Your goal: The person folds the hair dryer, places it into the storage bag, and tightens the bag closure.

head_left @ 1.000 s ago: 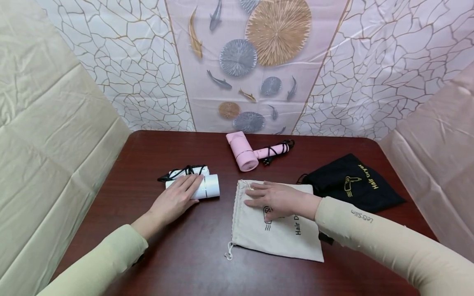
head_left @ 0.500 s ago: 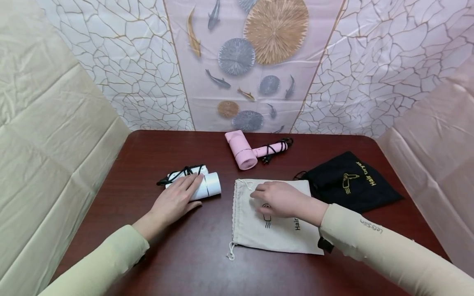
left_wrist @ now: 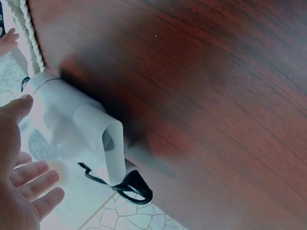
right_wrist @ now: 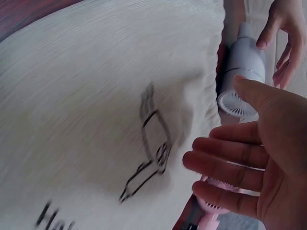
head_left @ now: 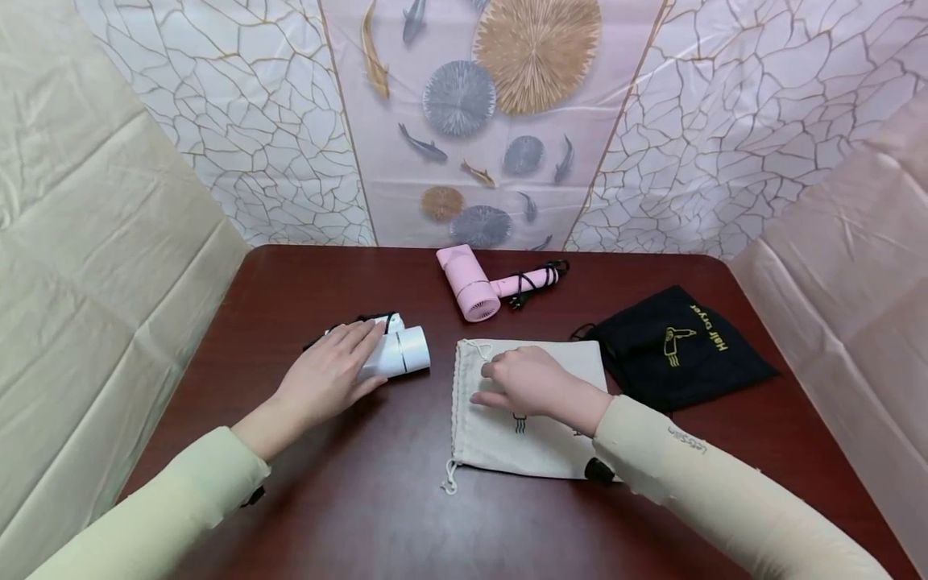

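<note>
A white hair dryer [head_left: 395, 352] lies on the table at left, its black cord bundled by the folded handle. My left hand [head_left: 326, 372] is over the dryer with fingers extended; the left wrist view shows the fingers [left_wrist: 36, 179] spread and a gap between them and the white body. Hovering above a cream drawstring bag [head_left: 536, 451], my right hand [head_left: 532, 383] has loosely bent fingers holding nothing. The bag lies flat, printed with a hair dryer drawing, its drawstring opening facing left. In the right wrist view the bag's print [right_wrist: 156, 139] is near the relaxed fingers [right_wrist: 225, 167].
A pink hair dryer [head_left: 467, 283] with a black cord round its handle lies at the back middle. To the right is a black drawstring bag [head_left: 696, 354] with yellow "Hair Dryer" lettering. Fabric screens surround the dark red wooden table [head_left: 384, 515].
The right hand's fingers, spread over the bag before, have bent and drawn together. My left hand has shifted slightly left over the white dryer. The whole view has tilted a little.
</note>
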Demonstrator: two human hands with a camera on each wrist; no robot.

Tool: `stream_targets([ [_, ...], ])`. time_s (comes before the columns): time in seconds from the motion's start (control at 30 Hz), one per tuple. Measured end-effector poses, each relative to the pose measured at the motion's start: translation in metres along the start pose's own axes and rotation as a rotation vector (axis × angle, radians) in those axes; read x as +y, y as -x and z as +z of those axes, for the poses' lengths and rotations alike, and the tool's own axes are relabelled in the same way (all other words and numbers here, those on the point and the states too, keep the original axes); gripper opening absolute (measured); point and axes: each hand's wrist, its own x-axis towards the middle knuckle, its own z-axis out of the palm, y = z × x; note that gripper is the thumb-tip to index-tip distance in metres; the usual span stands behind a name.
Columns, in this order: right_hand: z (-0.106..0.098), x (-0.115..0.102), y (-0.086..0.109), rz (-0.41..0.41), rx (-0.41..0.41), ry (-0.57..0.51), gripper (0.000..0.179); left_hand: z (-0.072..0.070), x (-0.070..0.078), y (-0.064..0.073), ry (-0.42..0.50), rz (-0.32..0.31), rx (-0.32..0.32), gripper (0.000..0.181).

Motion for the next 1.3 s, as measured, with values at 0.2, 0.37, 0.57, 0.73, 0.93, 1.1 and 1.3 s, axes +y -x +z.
stream_targets([
  [0.2, 0.003, -0.023, -0.021, 0.001, -0.007, 0.149, 0.053, -0.005, -0.001, 0.005, 0.013, -0.004, -0.011, 0.076],
  [0.37, 0.01, -0.035, -0.033, 0.0, 0.017, 0.225, 0.057, -0.005, 0.003, 0.01, 0.027, 0.026, -0.026, 0.074],
  [0.57, 0.017, -0.04, -0.036, -0.03, 0.053, 0.324, 0.054, -0.008, 0.011, 0.013, 0.028, 0.083, -0.02, 0.071],
  [0.73, 0.017, -0.038, -0.032, -0.059, 0.019, 0.304, 0.05, -0.01, 0.017, 0.014, 0.033, 0.14, -0.024, 0.067],
  [0.93, 0.009, -0.029, -0.025, -0.049, -0.067, 0.173, 0.033, -0.01, 0.022, 0.013, 0.029, 0.214, -0.029, 0.061],
  [1.1, 0.005, -0.02, -0.017, -0.095, -0.088, 0.088, 0.018, -0.01, 0.025, 0.012, 0.02, 0.24, -0.047, 0.059],
  [1.3, 0.005, -0.004, -0.006, -0.177, -0.047, -0.053, 0.013, -0.008, 0.026, 0.012, 0.019, 0.248, -0.065, 0.057],
])
